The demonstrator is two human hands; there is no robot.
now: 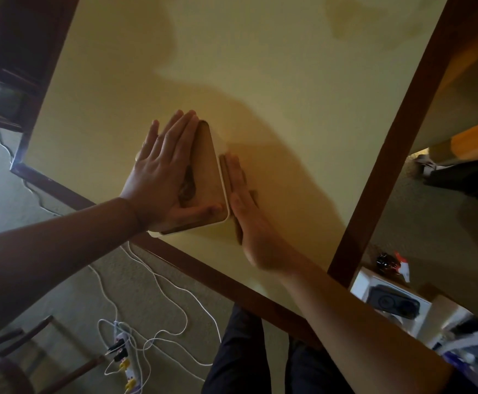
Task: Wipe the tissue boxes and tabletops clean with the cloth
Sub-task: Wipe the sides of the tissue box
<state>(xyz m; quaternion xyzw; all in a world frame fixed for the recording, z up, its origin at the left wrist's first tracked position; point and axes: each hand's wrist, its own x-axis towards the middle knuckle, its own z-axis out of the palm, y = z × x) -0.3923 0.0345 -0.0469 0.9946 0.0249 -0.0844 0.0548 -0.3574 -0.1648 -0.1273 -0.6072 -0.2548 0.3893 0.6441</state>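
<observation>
A tissue box with a wooden lid and white sides sits on the yellow tabletop, close to the near edge. My left hand lies flat on the lid with straight fingers, thumb along the near edge. My right hand stands edge-on with straight fingers and presses a brownish cloth against the box's right side. Only slivers of the cloth show past the hand.
The table has a dark wooden frame along its near and right edges. On the carpet below lie a power strip with white cables, a chair at the lower left, and an open white box with a dark device at the right.
</observation>
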